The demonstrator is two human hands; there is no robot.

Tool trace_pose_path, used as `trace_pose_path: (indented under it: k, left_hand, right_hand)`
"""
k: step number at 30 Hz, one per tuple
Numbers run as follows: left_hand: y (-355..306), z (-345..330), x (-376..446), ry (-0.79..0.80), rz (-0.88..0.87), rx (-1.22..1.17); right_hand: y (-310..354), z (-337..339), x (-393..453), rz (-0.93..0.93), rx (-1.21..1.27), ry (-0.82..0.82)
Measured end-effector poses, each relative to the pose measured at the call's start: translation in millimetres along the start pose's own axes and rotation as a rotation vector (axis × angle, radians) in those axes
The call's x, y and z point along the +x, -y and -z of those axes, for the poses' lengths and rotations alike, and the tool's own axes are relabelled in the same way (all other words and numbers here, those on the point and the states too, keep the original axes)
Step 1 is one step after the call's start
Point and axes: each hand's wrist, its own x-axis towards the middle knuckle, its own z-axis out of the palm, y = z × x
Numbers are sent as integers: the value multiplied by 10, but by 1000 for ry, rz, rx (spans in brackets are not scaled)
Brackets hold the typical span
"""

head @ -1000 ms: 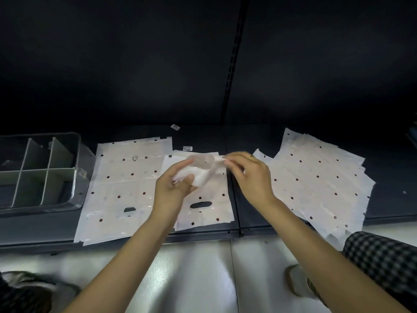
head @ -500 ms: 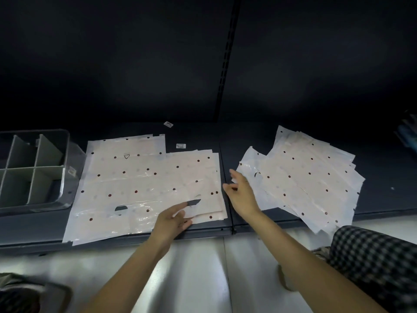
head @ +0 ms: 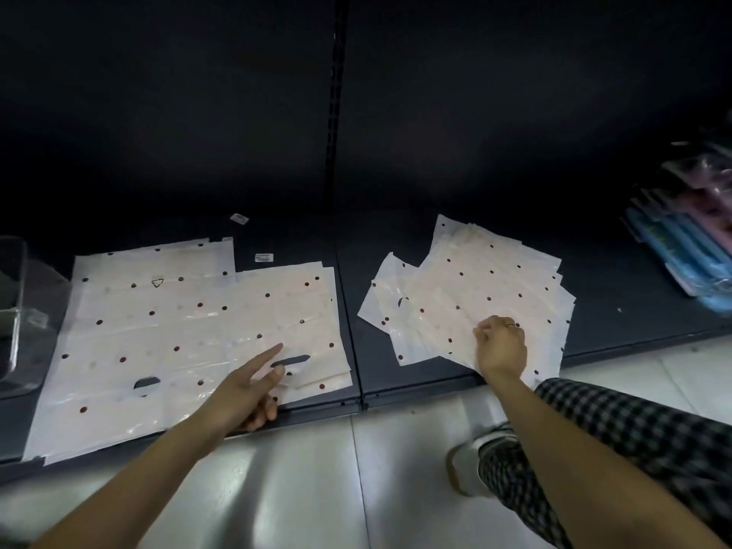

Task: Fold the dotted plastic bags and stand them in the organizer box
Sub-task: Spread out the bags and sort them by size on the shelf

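Note:
Dotted white plastic bags (head: pixel 178 330) lie spread flat and overlapping on the left of the dark shelf. My left hand (head: pixel 245 386) hovers low over their near edge, its index finger stretched toward a handle cut-out, holding nothing. A loose pile of more dotted bags (head: pixel 475 287) sits to the right. On the pile's near part my right hand (head: pixel 501 346) rests with curled fingers that pinch the top bag. Only a clear corner of the organizer box (head: pixel 12 311) shows at the far left edge.
The shelf's front edge (head: pixel 396 394) runs just below both hands, with pale floor tiles under it. Blue and pink packets (head: pixel 693 251) lie at the far right. Two small labels (head: pixel 264 257) sit behind the bags. My checked trouser leg (head: pixel 633 449) is at the lower right.
A second ago both hands held a bag above the left spread; it now lies flat. My right hand has moved right onto the pile. The view has shifted right, cutting off the box.

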Motion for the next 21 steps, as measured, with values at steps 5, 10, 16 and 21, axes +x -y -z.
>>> trace_pose_path:
  k: [5, 10, 16, 21]
  left_hand:
    - [-5, 45, -77, 44, -62, 90]
    - [-15, 69, -136, -8, -92, 228]
    - [6, 42, -103, -180, -192, 231]
    - [42, -48, -100, -129, -176, 144]
  right_hand:
    - [107, -4, -50, 7, 71, 42]
    - [210, -126, -138, 140, -133, 341]
    - [259, -106, -92, 29, 94, 283]
    - [337, -37, -88, -85, 286, 249]
